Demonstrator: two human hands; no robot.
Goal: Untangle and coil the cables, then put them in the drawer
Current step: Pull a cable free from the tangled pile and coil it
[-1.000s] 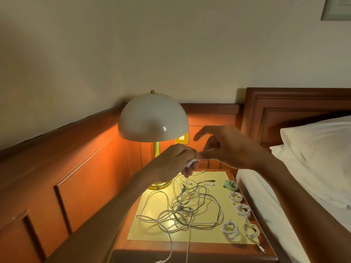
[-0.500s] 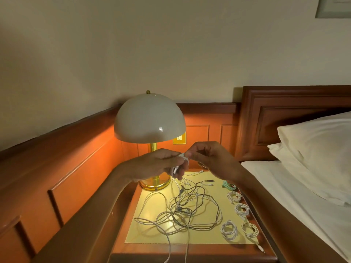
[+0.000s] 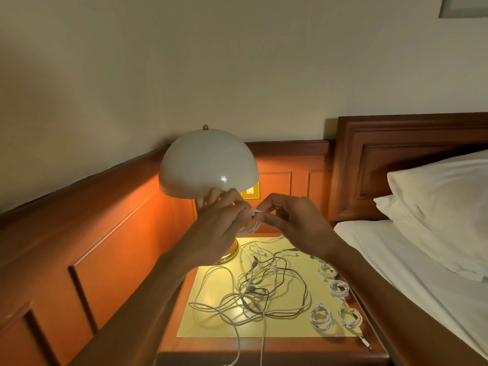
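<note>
Above the 12 o'clock edge of the reddish wooden bedside counter (image 3: 290, 347), just under the cream dome-shaded table lamp (image 3: 208, 165): holding a small loop of thin white cable (image 3: 252, 226) in the left grip (image 3: 221, 220), fingers curled round it. Pinching that cable's free white end (image 3: 257, 211) with the right grip (image 3: 295, 223), thumb against fingertips, at 3 o'clock from the loop.

Gap between the two grips: almost none. Nearer the loose end: right. Nearer the loop body: left. Loop hanging toward 6 o'clock from the pinch, plane roughly upright; short tail running 9-to-3 across the top. Wrap count not readable, partly hidden by fingers.

Judged: closing off this coil; next move likely hinging on passing the end across the loop from the 3 o'clock side.

Lower down, at centre of the pale yellow mat (image 3: 211, 323): loose tangle of white and dark cables (image 3: 258, 289), strands trailing over the 6 o'clock edge. Along the mat's 3-to-5 o'clock side: four white coiled bundles (image 3: 320, 317) and one green coiled bundle (image 3: 315, 258), the latter half hidden by the right wrist. Drawer not in view.
</note>
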